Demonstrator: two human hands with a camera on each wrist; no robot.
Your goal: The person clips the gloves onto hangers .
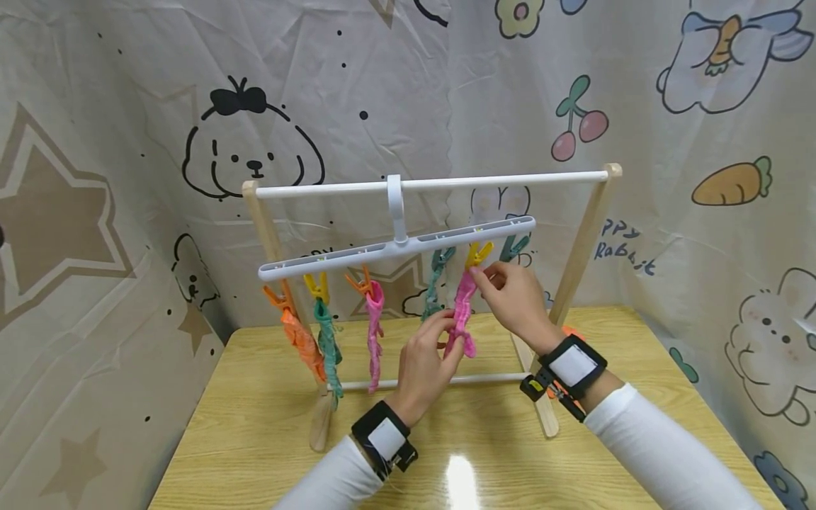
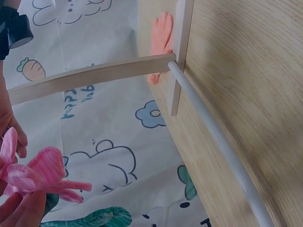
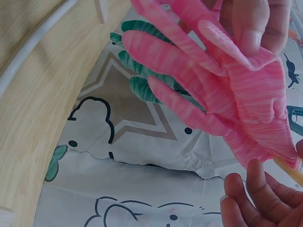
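Note:
A pink knitted glove (image 1: 465, 301) hangs from a yellow clip (image 1: 478, 253) on the right half of a white hanger (image 1: 440, 242). My left hand (image 1: 423, 365) pinches its lower part; in the right wrist view those fingers grip it beside the glove's spread fingers (image 3: 184, 80). Up at the cuff, just under the clip, my right hand (image 1: 519, 301) pinches the edge, though its thumb is mostly cut off in the right wrist view. A teal clip (image 1: 513, 248) without a glove sits right of that hand. Left of the pink glove hangs a green glove (image 1: 433, 287).
An orange glove (image 1: 302, 340), a green glove (image 1: 327, 347) and another pink glove (image 1: 374, 340) hang on the hanger's left half. The hanger tilts on the white bar (image 1: 510, 180) of a wooden-legged rack. Another orange glove (image 2: 162, 35) lies on the table beside the right leg.

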